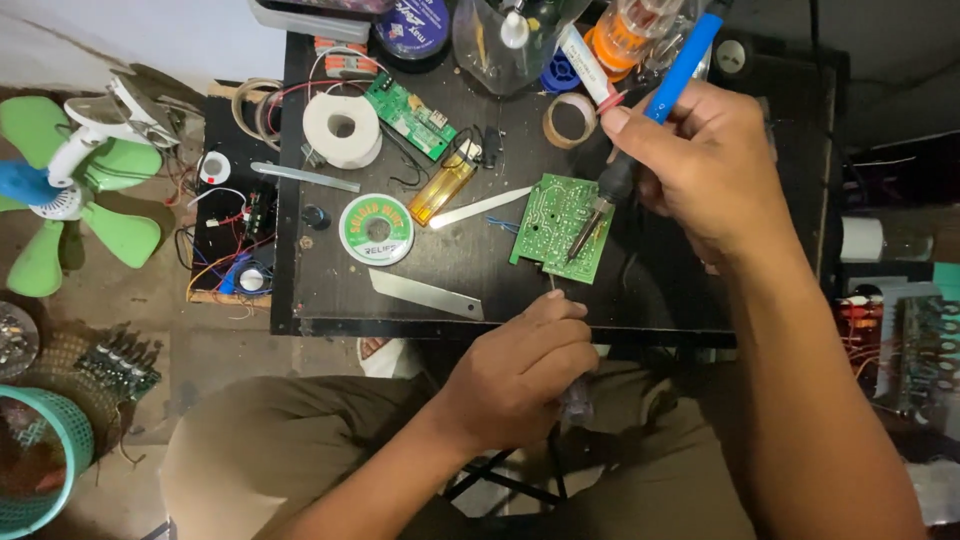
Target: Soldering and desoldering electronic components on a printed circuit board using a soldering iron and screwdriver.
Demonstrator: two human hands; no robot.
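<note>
- Near the front edge of the dark worktop [640, 290], the right hand [700, 165] holds a blue-handled soldering iron [640, 130]; its grip is pressed together around the handle, thumb on top.
- Iron tip: angled down and resting on the green circuit board [562, 226], which lies flat just below and left of the right-hand grip.
- Left hand [520, 370]: fingers curled shut at the worktop's front edge, directly below the board. A thin wire rises from this grip toward the board's lower edge; what else the closed fingers hold cannot be told.
- Left of the board, in order of distance from the right-hand grip: a white flat strip [480, 208], an amber lighter [442, 187], a green solder spool [376, 229] and a grey metal blade [425, 294].
- Farther left and up: a white tape roll [342, 130] and a second, smaller green circuit board [410, 115].
- Above the right-hand grip: a brown tape ring [570, 120], a clear jar [505, 40] and an orange-tipped tool [620, 40], crowded close to the iron handle.
- Obstruction: the right hand and forearm cover the right part of the worktop.
- Off the worktop, well to the left: a green-bladed fan [80, 190] on the floor and a teal basket [45, 460].
</note>
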